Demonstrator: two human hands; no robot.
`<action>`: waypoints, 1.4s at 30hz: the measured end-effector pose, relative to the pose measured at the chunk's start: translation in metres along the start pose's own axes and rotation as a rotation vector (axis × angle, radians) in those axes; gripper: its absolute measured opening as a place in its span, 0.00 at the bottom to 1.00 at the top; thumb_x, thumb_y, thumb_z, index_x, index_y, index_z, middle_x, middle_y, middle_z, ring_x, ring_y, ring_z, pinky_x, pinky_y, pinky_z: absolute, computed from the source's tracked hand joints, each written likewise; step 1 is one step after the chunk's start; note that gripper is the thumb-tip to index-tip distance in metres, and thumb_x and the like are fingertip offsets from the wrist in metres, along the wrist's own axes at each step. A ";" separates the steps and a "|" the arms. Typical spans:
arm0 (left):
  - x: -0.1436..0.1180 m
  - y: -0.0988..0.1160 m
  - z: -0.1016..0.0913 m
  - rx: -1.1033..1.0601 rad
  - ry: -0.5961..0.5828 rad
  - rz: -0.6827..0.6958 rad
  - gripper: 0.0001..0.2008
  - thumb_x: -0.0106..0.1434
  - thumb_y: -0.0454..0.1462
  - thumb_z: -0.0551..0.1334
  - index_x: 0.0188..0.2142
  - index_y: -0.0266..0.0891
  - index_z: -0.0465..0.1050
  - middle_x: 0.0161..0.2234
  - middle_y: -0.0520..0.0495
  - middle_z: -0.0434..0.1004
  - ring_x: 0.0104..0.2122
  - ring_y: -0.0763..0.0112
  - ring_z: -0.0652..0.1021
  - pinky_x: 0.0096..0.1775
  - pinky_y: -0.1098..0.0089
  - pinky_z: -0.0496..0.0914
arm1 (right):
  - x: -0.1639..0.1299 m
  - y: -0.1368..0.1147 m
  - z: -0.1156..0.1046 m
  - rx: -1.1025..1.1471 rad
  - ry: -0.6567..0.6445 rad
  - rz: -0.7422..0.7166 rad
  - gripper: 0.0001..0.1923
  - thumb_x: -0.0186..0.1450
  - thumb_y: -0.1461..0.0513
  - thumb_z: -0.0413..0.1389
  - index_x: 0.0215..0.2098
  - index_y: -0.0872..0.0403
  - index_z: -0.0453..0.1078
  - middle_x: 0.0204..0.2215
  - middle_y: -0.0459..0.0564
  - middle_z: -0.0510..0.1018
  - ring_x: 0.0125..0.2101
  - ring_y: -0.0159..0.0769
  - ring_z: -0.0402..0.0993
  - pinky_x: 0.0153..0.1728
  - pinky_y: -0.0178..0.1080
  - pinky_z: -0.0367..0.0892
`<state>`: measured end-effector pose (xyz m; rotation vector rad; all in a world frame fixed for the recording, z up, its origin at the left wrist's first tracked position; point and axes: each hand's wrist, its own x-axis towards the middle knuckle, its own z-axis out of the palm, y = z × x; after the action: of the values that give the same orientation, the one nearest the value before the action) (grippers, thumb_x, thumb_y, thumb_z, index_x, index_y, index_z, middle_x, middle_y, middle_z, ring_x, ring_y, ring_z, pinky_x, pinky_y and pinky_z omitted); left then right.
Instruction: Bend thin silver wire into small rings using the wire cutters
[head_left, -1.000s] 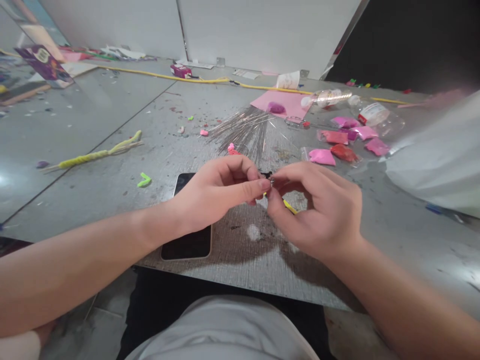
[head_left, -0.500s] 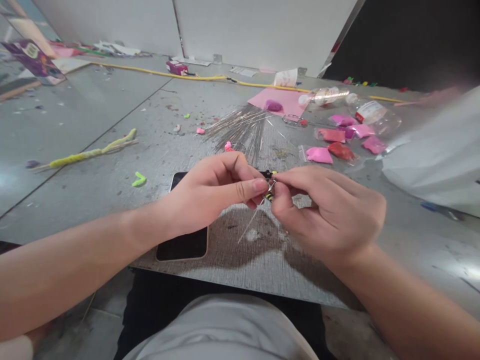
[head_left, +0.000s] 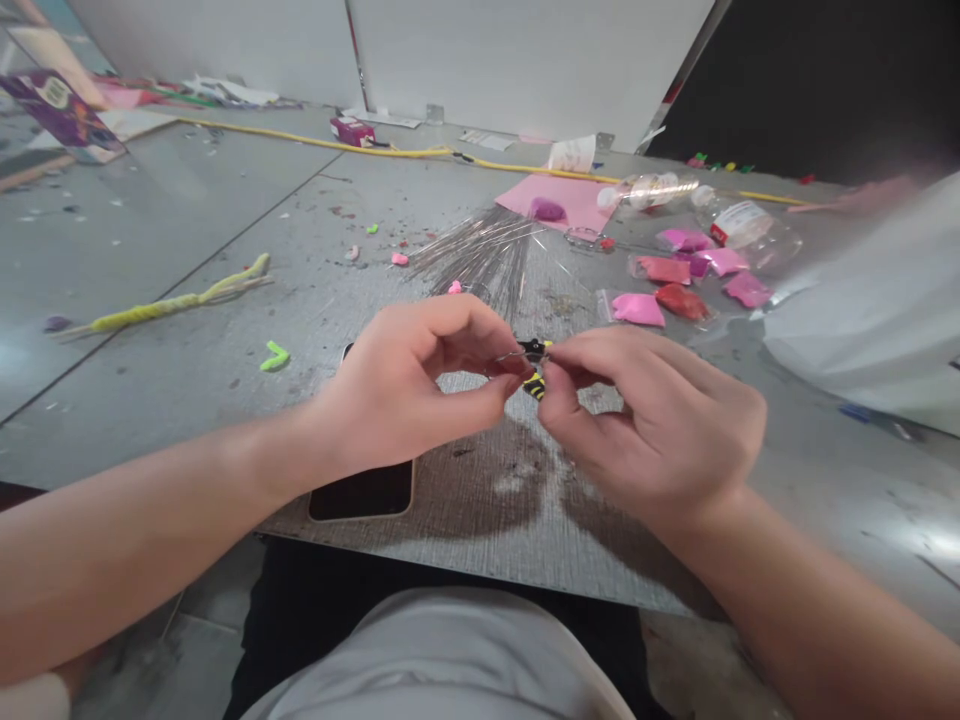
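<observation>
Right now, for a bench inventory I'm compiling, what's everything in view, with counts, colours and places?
Black-and-yellow item: one, centre
Thin wire: at least one, silvery, centre
Phone: one, dark screen, near edge
Wire bundle: one, silvery, beyond centre
Fuzzy stick: one, yellow-green, left
V-shaped piece: one, bright green, left
Packets: about seven, pink, red, purple, right
Bottles: two, clear, back right
Sheet: one, pink, back
Lumps: two, purple, sheet and far left
Box: one, magenta, back
Cable: one, yellow, back
Table: one, grey, beneath
Scraps: many, mixed, scattered
Top: one, pale grey, bottom
Left hand: one, bare, centre
Right hand: one, bare, centre-right
</observation>
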<state>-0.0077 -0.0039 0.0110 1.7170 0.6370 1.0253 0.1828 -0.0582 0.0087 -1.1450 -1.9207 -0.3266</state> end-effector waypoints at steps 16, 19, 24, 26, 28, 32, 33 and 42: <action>0.005 0.000 -0.014 -0.055 -0.188 -0.001 0.04 0.64 0.32 0.69 0.39 0.39 0.79 0.35 0.48 0.85 0.35 0.68 0.84 0.39 0.68 0.80 | 0.002 0.015 -0.010 0.733 -0.362 0.452 0.08 0.74 0.59 0.53 0.38 0.50 0.73 0.27 0.45 0.76 0.27 0.32 0.73 0.25 0.34 0.68; 0.006 -0.002 -0.014 -0.062 -0.242 0.042 0.07 0.65 0.32 0.69 0.42 0.40 0.80 0.38 0.47 0.85 0.36 0.67 0.85 0.41 0.67 0.81 | 0.002 0.017 -0.010 0.937 -0.450 0.578 0.09 0.73 0.56 0.55 0.39 0.51 0.74 0.29 0.46 0.77 0.28 0.32 0.74 0.26 0.35 0.70; 0.005 -0.002 -0.016 0.101 -0.272 0.179 0.08 0.66 0.31 0.67 0.43 0.44 0.82 0.38 0.47 0.86 0.36 0.67 0.85 0.39 0.69 0.81 | 0.005 0.020 -0.009 1.153 -0.599 0.676 0.10 0.70 0.54 0.58 0.34 0.52 0.71 0.28 0.46 0.76 0.25 0.31 0.71 0.23 0.34 0.67; 0.004 -0.003 -0.016 0.110 -0.271 0.177 0.08 0.66 0.32 0.67 0.42 0.45 0.82 0.38 0.48 0.86 0.35 0.67 0.85 0.38 0.68 0.81 | 0.006 0.021 -0.007 1.230 -0.650 0.706 0.11 0.69 0.54 0.60 0.33 0.51 0.71 0.27 0.45 0.75 0.25 0.31 0.70 0.23 0.34 0.66; 0.003 -0.003 -0.016 0.104 -0.266 0.159 0.08 0.66 0.32 0.67 0.42 0.45 0.81 0.38 0.48 0.86 0.35 0.68 0.85 0.39 0.69 0.81 | 0.006 0.021 -0.005 1.268 -0.662 0.752 0.12 0.68 0.53 0.61 0.33 0.51 0.70 0.27 0.45 0.74 0.25 0.31 0.70 0.24 0.34 0.66; 0.004 -0.004 -0.015 0.058 -0.225 0.089 0.06 0.65 0.32 0.68 0.42 0.42 0.80 0.37 0.48 0.85 0.36 0.69 0.84 0.38 0.70 0.80 | 0.005 0.019 -0.004 1.180 -0.578 0.801 0.11 0.70 0.53 0.59 0.33 0.51 0.70 0.30 0.47 0.75 0.28 0.32 0.72 0.28 0.36 0.70; 0.004 -0.004 -0.014 0.036 -0.211 0.062 0.06 0.64 0.33 0.69 0.41 0.42 0.80 0.36 0.48 0.84 0.35 0.68 0.84 0.38 0.70 0.79 | 0.005 0.018 -0.005 1.154 -0.570 0.795 0.11 0.70 0.54 0.58 0.33 0.51 0.71 0.30 0.47 0.75 0.28 0.33 0.72 0.28 0.36 0.70; 0.006 -0.006 -0.016 0.043 -0.222 0.121 0.03 0.64 0.38 0.71 0.36 0.44 0.80 0.34 0.46 0.82 0.35 0.65 0.82 0.34 0.67 0.76 | 0.001 0.017 -0.005 1.304 -0.613 0.802 0.10 0.68 0.57 0.59 0.31 0.52 0.73 0.28 0.46 0.74 0.25 0.30 0.68 0.26 0.36 0.68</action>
<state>-0.0182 0.0106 0.0100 1.8937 0.4199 0.8925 0.1992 -0.0514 0.0088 -0.9475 -1.3974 1.6117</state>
